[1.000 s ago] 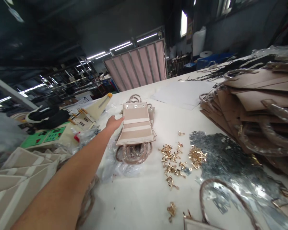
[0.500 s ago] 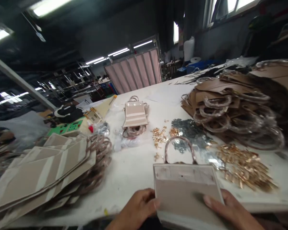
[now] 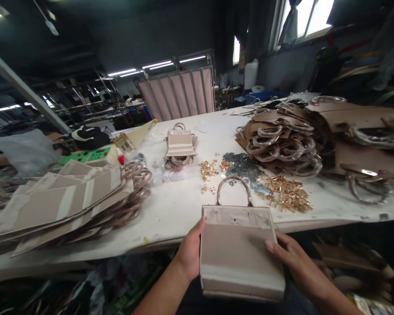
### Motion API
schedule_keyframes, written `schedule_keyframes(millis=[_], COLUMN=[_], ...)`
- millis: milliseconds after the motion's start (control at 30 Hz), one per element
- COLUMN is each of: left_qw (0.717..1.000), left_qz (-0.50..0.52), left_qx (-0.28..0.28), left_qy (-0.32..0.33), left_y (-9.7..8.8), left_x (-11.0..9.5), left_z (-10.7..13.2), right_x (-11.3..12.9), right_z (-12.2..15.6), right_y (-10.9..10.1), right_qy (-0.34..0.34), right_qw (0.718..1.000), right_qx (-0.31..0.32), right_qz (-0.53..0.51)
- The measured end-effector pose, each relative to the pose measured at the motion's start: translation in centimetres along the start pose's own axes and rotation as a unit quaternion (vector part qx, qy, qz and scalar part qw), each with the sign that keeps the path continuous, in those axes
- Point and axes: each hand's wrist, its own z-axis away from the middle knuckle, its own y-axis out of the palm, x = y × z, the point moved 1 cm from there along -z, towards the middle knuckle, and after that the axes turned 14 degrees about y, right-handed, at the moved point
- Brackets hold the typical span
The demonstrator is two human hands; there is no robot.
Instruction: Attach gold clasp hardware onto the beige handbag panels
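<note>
A beige handbag (image 3: 238, 245) with a wrapped, rounded top handle is held between both hands at the table's front edge. My left hand (image 3: 192, 249) grips its left side, the thumb lying along the edge. On the opposite side, my right hand (image 3: 289, 253) has its thumb on the front panel and its fingers behind, mostly hidden. The bag's upper strip is paler and shows a small dark hole. Just beyond the handle lie loose gold metal fittings (image 3: 208, 169) and a spread of dark flat metal pieces (image 3: 241, 168).
Striped beige bag panels (image 3: 68, 197) are stacked at the left. Brown bag pieces with wrapped handles (image 3: 276, 135) pile up at the right, near a heap of gold hardware (image 3: 287, 194). A small finished-looking bag (image 3: 180, 144) stands mid-table on the white tabletop (image 3: 174, 214).
The view has tipped downward and turned slightly right, showing more of the bag's lower part and the table edge. Both hands keep their hold on the handbag.
</note>
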Motion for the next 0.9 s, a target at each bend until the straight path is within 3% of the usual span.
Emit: schedule_keyframes(millis=[167,267,467,600,733,800,900], left_qw=[0.988,0.977,0.970,0.951,0.927,0.915,0.883], left_qz=[-0.054,-0.073,-0.102,-0.176,-0.273,-0.325,-0.419], left_qx=[-0.021,-0.019,-0.062,-0.106,-0.128,-0.122,-0.093], left_qy=[0.143,0.197,0.213,0.233,0.222,0.206,0.190], left_y=[0.9,0.7,-1.7,-3.2,-4.2,-4.2,-2.8], left_x=[-1.4,-1.8,-1.5,-0.7,0.0,-0.6,-3.4], left_z=[0.4,0.6,0.3,0.0,-0.2,-0.3,0.0], right_x=[1.8,2.2,1.9,1.9,1.1,0.3,-1.4], right_z=[-0.9,-2.0,-3.2,-3.6,-3.2,-2.5,-1.2], right_y=[0.8,1.0,1.0,0.6,-0.5,-0.7,0.7], right_qy=[-0.044,-0.071,-0.133,-0.113,-0.097,-0.072,-0.035], right_qw=[0.998,0.995,0.968,0.956,0.922,0.919,0.945], right_qx=[-0.044,-0.062,-0.119,-0.088,-0.106,-0.095,-0.053], right_qz=[-0.025,0.013,0.179,0.255,0.358,0.376,0.320])
